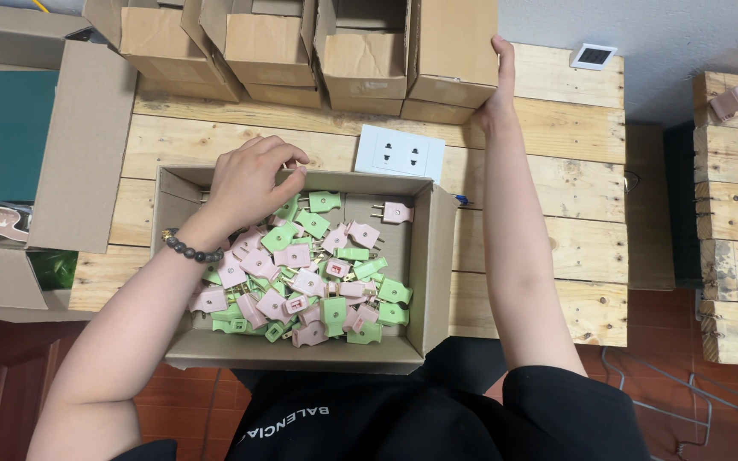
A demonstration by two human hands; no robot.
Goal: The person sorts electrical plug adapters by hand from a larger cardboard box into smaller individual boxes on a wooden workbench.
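An open cardboard box [439,256] sits at the near edge of a wooden pallet table and holds several pink and green plastic plugs [309,286]. My left hand [254,181], with a dark bead bracelet on the wrist, reaches into the box's far left corner, fingers curled over the plugs there. What it grips is hidden. My right hand [497,90] stretches far forward and rests flat against the side of a small cardboard box [454,51] at the back. A white wall socket plate [400,152] lies just beyond the plug box.
A row of small open cardboard boxes [266,43] lines the back of the table [557,239]. A larger open box [19,128] with a dark green item stands at left. More wooden pallets [732,213] are at right, and a small white device [593,56] lies at the back.
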